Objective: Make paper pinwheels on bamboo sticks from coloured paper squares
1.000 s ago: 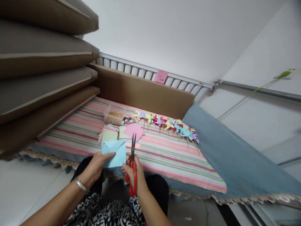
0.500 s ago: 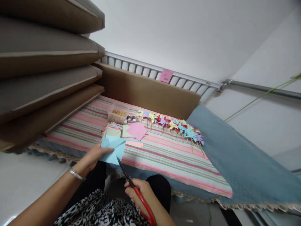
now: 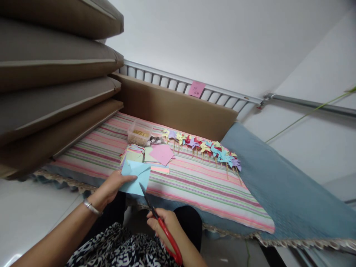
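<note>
A square of light blue paper (image 3: 132,169) is pinched in my left hand (image 3: 116,182), the thumb lying on top of it. The sheet has a slit at its upper right. In my right hand (image 3: 166,227) is a pair of scissors (image 3: 169,237) with red handles and dark blades. The blades meet the paper's lower right part, their tips near my left thumb. Just beyond the blue sheet lie stacks of coloured paper squares (image 3: 134,156), with a pink square (image 3: 162,154) on top of one.
A clear plastic box (image 3: 139,132) of thin sticks stands behind the paper, beside small dark items (image 3: 156,140). Several paper pinwheels (image 3: 205,147) on sticks lie in a row on the striped cloth (image 3: 205,189). Brown cushions (image 3: 55,78) are stacked at the left.
The blue paper has shifted slightly to the right with my left hand. The scissor tips now reach further in, towards my left thumb.
</note>
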### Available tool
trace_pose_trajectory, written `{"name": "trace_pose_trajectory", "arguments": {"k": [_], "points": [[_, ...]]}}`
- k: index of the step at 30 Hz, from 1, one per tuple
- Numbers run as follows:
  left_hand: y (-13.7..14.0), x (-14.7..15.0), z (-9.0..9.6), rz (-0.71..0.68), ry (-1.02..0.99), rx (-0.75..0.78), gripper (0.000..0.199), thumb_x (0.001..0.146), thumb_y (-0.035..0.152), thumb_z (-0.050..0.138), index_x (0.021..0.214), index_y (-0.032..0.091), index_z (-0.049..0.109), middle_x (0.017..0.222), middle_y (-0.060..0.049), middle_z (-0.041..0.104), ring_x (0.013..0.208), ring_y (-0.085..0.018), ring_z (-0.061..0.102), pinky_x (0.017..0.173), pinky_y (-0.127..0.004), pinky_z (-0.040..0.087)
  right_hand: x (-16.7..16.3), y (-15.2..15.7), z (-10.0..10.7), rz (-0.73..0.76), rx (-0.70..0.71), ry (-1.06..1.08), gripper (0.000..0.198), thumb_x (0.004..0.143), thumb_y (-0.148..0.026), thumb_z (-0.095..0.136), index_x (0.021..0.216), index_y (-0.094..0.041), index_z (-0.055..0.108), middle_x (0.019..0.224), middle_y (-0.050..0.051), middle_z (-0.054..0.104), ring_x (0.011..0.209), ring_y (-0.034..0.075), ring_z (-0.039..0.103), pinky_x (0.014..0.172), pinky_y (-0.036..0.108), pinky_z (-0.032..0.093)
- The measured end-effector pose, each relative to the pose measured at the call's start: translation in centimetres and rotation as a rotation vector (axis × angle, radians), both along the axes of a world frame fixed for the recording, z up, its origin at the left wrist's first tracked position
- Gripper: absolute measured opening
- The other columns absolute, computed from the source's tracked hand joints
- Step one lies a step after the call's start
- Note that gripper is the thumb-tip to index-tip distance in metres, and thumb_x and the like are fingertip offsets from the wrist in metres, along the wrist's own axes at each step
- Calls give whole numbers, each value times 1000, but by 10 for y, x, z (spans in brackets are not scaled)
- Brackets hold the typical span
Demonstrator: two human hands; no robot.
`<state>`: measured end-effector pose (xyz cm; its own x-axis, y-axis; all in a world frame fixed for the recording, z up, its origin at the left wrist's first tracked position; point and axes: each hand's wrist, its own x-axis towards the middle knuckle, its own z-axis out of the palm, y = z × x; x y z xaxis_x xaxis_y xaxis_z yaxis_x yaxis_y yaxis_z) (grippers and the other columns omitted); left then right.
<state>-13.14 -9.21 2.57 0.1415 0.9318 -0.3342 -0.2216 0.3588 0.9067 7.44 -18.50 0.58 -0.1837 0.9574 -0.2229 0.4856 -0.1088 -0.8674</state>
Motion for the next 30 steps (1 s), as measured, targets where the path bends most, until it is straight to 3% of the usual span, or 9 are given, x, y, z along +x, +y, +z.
{"name": "trace_pose_trajectory", "arguments": {"k": [16,24,28,30], "points": [[-2,1,4,1,-6,-16,41,52,26,80,87,7,68,79,-13,73,66,-23,66,64,-31,50,0,-2,11,19,-117,12,26,74,-38,63,82,-15,69,43,-6,45,40,7,41,43,18,34],[1,3,6,4,15,18,43,49,28,80,86,7,69,79,-12,73,66,-25,66,66,-34,51,4,-1,1,69,38,-54,12,70,-25,61,76,-17,68,51,-4,51,46,9,44,47,19,36],[9,-8,8,37,60,39,41,48,27,80,83,8,69,75,-11,72,64,-24,65,64,-32,50,25,-6,-13,176,12,-95,34,64,-11,54,95,-20,64,50,-7,51,44,10,49,49,19,38],[13,-14,7,6,94,24,38,48,28,80,79,9,69,73,-10,72,62,-24,64,61,-32,50,40,-8,-17,176,17,-73,41,64,-8,51,102,-21,61,58,-4,59,49,11,54,51,20,41]]}}
